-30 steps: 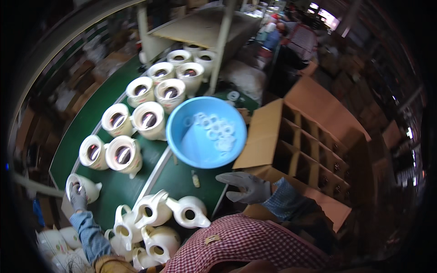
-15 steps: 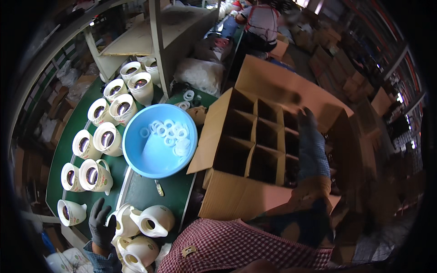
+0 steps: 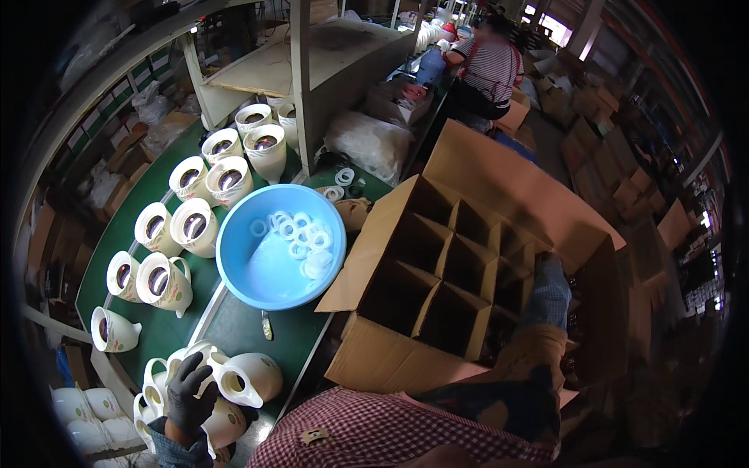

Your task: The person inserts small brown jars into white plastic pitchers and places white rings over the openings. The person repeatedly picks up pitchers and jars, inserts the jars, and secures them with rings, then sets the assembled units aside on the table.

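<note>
My left hand (image 3: 192, 391), in a dark grey glove, is over several white jugs (image 3: 251, 376) lying at the near end of the green table. Its fingers are apart and lightly bent, and I see nothing held in them. My right arm reaches into an open cardboard carton (image 3: 394, 355) with cardboard dividers (image 3: 468, 273) forming cells. At the carton's right side, my right hand (image 3: 549, 264) is mostly hidden down inside, so its fingers do not show. The cells in sight look dark.
Rows of white jugs with dark round openings (image 3: 160, 282) stand on the green table (image 3: 207, 331). Beside them is a blue basin (image 3: 269, 300) holding white rings (image 3: 289, 229). A metal post (image 3: 300, 86) rises behind. Farther off, a person (image 3: 488, 70) faces away among cartons.
My right hand has gone from above the carton down into it. My left hand has moved slightly right, over the lying jugs. The whole view has shifted a little.
</note>
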### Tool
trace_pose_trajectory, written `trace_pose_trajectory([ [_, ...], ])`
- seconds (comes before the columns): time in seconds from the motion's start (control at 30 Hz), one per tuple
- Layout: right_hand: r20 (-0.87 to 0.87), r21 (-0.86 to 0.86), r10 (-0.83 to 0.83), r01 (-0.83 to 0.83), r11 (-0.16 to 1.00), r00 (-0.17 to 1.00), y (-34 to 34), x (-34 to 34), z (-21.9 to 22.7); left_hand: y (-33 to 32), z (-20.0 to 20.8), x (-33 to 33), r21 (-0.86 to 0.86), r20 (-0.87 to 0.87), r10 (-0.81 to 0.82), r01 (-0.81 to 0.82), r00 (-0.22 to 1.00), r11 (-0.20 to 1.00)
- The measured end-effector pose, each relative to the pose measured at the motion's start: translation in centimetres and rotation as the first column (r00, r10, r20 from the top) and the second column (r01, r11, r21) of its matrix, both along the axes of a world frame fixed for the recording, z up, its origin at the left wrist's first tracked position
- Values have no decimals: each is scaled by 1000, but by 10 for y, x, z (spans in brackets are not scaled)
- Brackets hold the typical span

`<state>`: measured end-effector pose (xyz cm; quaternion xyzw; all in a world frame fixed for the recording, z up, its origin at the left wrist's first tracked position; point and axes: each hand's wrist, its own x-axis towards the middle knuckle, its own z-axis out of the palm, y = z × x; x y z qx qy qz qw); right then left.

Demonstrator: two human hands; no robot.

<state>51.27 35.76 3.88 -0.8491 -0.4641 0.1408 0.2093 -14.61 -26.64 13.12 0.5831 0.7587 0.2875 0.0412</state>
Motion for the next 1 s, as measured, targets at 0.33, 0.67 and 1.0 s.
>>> trace_pose_trajectory([
  [0.33,586,118,228,-360,926,778,-55,-117,181,15,-3,7,84,75,-68,61,995,995],
  [0.67,150,560,960,-781,-278,-235,-261,-374,190,34,-25,47,129,991,-130,69,16,989],
  [1.0,29,575,498,-393,-717,-867,-390,-522,130,-39,-53,64,241,895,-317,-257,-315,936],
])
